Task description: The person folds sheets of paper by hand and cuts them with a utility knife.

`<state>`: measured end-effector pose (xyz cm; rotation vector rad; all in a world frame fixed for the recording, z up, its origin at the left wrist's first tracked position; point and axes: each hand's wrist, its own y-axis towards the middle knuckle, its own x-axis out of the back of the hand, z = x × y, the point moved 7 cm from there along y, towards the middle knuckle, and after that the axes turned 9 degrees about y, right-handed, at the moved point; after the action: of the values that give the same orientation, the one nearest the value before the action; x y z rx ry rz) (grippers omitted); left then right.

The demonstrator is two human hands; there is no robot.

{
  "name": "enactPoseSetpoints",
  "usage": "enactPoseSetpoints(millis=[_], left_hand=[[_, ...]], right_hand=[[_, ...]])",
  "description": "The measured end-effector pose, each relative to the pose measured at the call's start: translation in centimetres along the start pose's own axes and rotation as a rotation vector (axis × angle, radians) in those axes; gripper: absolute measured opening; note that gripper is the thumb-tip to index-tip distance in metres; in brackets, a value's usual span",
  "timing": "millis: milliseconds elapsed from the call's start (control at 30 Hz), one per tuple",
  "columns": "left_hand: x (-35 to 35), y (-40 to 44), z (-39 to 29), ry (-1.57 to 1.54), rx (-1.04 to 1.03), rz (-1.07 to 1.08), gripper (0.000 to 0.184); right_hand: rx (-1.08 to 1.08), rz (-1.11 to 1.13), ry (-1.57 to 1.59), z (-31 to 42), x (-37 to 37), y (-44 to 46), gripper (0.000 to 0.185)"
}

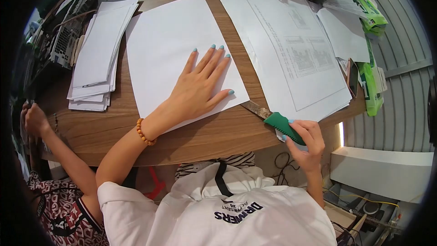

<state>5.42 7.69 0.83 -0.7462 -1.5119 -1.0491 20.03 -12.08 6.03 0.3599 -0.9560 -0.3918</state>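
My left hand [196,84] lies flat with fingers spread on a blank white sheet of paper [168,34]. Its fingernails are blue, and an orange bead bracelet circles the wrist. My right hand [308,145] grips the green handle of a knife [283,125] over the table's near edge. The knife's worn, brownish blade points left, its tip at the sheet's lower right corner; whether it is under the paper cannot be made out. To the right lies a stack of large printed sheets [277,41], with a framed drawing on the top one.
A pile of folded white paper [98,50] lies left on the wooden table [200,143]. Another person's hand [35,119] is at the far left. A phone [352,78] and green plastic packs [372,91] sit at the right edge. Dark equipment [63,41] stands at the left.
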Motion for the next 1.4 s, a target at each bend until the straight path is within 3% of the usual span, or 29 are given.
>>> enactPoseSetpoints(millis=[167,667,1100,1400], left_hand=[[0.6,-0.5,-1.0,-0.014,0.001,-0.064,0.072],[0.6,-0.8,-1.3,-0.012,-0.009,-0.054,0.073],[0.5,-0.9,-1.2,-0.017,0.009,-0.009,0.073],[0.4,-1.1,-1.2,-0.019,0.018,-0.056,0.073]], right_hand=[[-0.020,0.010,-0.062,0.6,0.0,-1.1,0.036],[-0.048,-0.028,-0.041,-0.2,-2.1,3.0,0.036],[0.091,-0.012,-0.071,-2.5,-5.8,11.0,0.029],[0.186,-0.047,-0.116,-4.6,-11.9,21.6,0.022]])
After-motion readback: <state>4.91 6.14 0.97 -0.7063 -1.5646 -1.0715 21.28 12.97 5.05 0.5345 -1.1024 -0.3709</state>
